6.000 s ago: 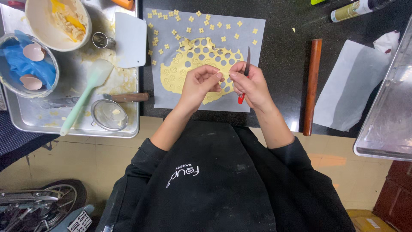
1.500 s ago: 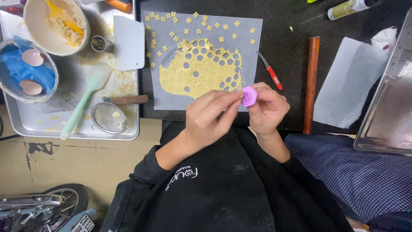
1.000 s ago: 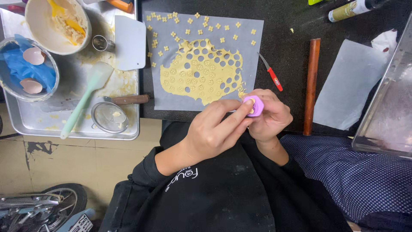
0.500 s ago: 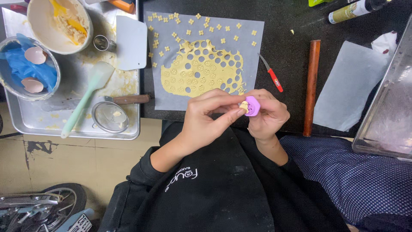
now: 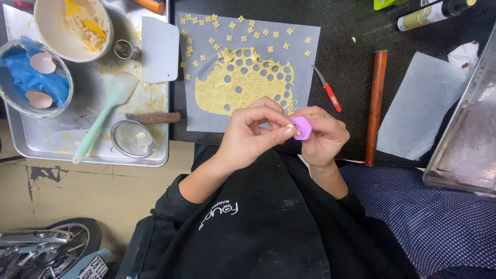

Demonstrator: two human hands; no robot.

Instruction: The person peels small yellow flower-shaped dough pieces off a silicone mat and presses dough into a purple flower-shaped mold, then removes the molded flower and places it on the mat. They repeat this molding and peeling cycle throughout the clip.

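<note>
At the far left a metal tray (image 5: 31, 150) sits on the bench, crowded with a glass bowl (image 5: 10, 57) holding blue gloves and eggshells, a cream mixing bowl (image 5: 46, 41) with batter scraps, a pale green spatula (image 5: 101, 121), a small mesh sieve (image 5: 133, 139) and a white plastic scraper (image 5: 160, 49). Next along, a sheet of baking paper (image 5: 305, 62) lies on the dark bench (image 5: 351, 77), carrying a rolled sheet of yellow dough (image 5: 243, 80) punched full of holes — little flower-shaped cutouts (image 5: 227, 26) are scattered above and beside it.

Below the dough, the left hand (image 5: 250, 132) is curled, its thumb and fingertips pinched at a bit of dough on the face of a small purple cutter (image 5: 301, 128). The cutter is held off the bench in front of the person's chest, gripped by the closed right hand (image 5: 323, 137) — the two hands touch around it.

Right of the paper lies a red-handled knife (image 5: 329, 93), then a wooden rolling pin (image 5: 375, 106) standing lengthwise, another loose sheet of paper (image 5: 423, 103), and at the far edge a metal tray (image 5: 465, 144).
</note>
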